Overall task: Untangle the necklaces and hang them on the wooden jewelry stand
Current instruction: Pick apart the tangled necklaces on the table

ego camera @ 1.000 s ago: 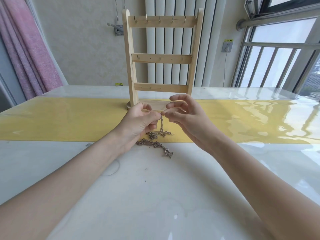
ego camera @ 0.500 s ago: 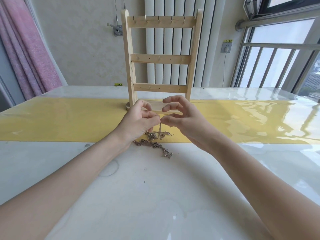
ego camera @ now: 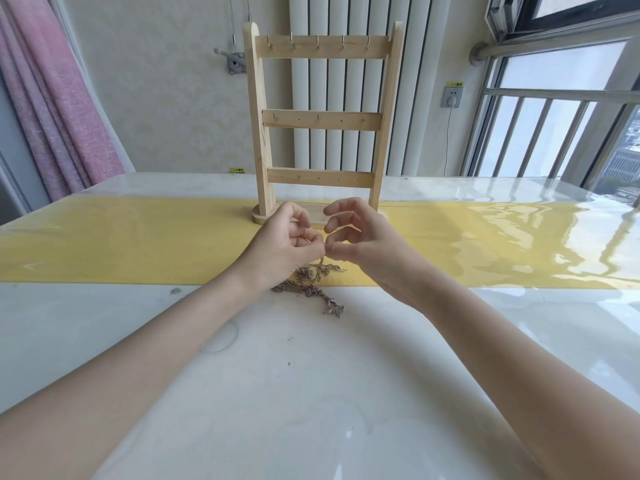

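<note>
Head view: left hand (ego camera: 287,244) and right hand (ego camera: 360,244) both pinch one chain strand, lifting it off the tangled necklaces (ego camera: 311,285) heaped just before the stand (ego camera: 320,119), other fingers curled.

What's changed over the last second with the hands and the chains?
Little: both hands, the left hand and right hand, keep pinching the same strand where their fingertips meet; the right hand's free fingers have spread and curled. The necklace tangle stays on the table; the wooden stand stays bare.
</note>
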`<state>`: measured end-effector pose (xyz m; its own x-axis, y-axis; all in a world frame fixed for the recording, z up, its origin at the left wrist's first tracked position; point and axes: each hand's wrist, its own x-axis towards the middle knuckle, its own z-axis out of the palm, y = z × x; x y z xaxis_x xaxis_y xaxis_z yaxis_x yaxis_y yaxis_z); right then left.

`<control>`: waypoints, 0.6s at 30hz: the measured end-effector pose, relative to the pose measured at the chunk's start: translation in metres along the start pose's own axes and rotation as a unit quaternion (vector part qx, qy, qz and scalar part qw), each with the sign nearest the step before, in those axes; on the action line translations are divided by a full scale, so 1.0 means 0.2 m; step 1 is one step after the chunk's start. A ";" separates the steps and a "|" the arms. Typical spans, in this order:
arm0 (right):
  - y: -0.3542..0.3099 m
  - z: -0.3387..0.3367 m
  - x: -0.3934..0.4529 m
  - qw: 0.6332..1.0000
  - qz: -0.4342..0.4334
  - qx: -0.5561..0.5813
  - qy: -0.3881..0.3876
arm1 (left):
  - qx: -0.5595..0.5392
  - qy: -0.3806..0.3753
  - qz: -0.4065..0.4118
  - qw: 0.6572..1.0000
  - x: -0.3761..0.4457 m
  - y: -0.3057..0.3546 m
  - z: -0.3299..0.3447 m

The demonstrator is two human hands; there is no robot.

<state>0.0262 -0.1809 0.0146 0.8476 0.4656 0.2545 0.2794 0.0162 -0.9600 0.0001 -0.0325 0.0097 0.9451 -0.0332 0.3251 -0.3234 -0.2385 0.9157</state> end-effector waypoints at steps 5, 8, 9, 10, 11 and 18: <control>0.00 -0.01 -0.01 0.999 0.045 0.017 -0.008 | 0.076 -0.022 0.037 0.996 -0.01 -0.02 0.01; -0.01 -0.03 0.00 0.989 0.097 0.104 -0.034 | 0.089 -0.028 0.049 0.994 -0.01 -0.01 0.01; -0.01 -0.03 0.00 0.984 0.114 0.131 -0.039 | 0.090 -0.029 0.053 0.994 -0.02 0.00 0.01; -0.01 -0.04 0.00 0.978 0.131 0.154 -0.045 | 0.088 -0.031 0.055 0.994 -0.02 0.00 0.02; -0.01 -0.04 0.00 0.973 0.149 0.171 -0.053 | 0.083 -0.034 0.056 0.994 -0.02 0.00 0.02; -0.03 -0.07 0.00 0.959 0.177 0.214 -0.064 | -0.038 -0.037 -0.002 0.999 -0.02 0.02 0.03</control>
<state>0.0304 -0.1927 0.0212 0.7856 0.6126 -0.0870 -0.2496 0.1851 -0.9505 -0.0050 -0.0398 0.0108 0.9463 -0.1055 0.3056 -0.3197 -0.1650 0.9330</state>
